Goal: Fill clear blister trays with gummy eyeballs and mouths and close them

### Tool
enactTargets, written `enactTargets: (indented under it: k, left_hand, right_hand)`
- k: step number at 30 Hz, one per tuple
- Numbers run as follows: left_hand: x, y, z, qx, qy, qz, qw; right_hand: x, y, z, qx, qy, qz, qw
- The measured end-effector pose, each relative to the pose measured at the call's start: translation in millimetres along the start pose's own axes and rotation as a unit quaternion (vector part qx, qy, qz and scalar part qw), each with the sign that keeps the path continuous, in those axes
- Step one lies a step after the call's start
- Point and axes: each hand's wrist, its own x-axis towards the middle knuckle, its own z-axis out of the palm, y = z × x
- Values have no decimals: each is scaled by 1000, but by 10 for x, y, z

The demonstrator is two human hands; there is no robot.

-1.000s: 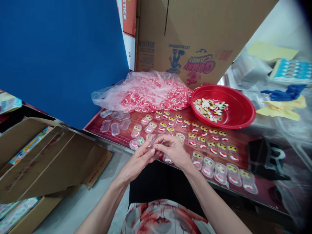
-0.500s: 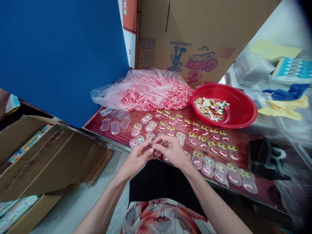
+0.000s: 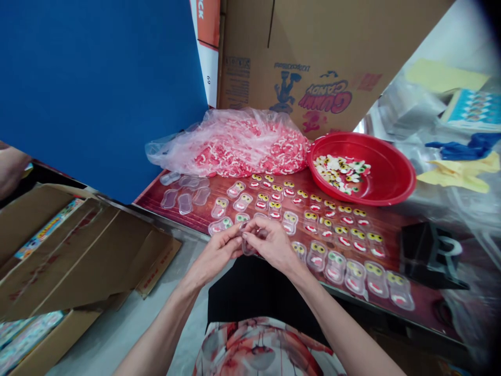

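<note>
Head view: both my hands pinch one small clear plastic blister shell (image 3: 248, 244) at the near edge of the dark red surface (image 3: 391, 230).

My left hand (image 3: 213, 254) and right hand (image 3: 274, 244) have drawn slightly closer to me since a second ago, each grip closed on the shell, just short of the rows of filled candy shells (image 3: 336, 235).

A dark red table (image 3: 164, 196) carries everything. At its twelve o'clock edge lies a clear bag of red and white candies (image 3: 235, 143). At about two o'clock sits a red bowl (image 3: 387, 180) with mixed candy pieces. Rows of small filled clear shells (image 3: 336, 235) run across the middle toward four o'clock. Empty clear shells (image 3: 183, 193) lie at ten o'clock. A black block (image 3: 430, 253) stands at three o'clock.
</note>
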Motion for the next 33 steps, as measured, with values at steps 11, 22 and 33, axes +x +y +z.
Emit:
enactTargets:
  k: [11, 22, 33]
  left_hand:
    - [7, -197, 41, -9, 76, -7, 997]
    - [-515, -800, -119, 18, 111, -87, 990]
    - [-416, -674, -108, -65, 220, -64, 971]
  right_hand:
    - [-24, -65, 1, -136, -32, -46, 989]
    - [-435, 48, 426, -220, -161, 49, 961]
    - [-424, 82, 208, 181, -53, 87, 978]
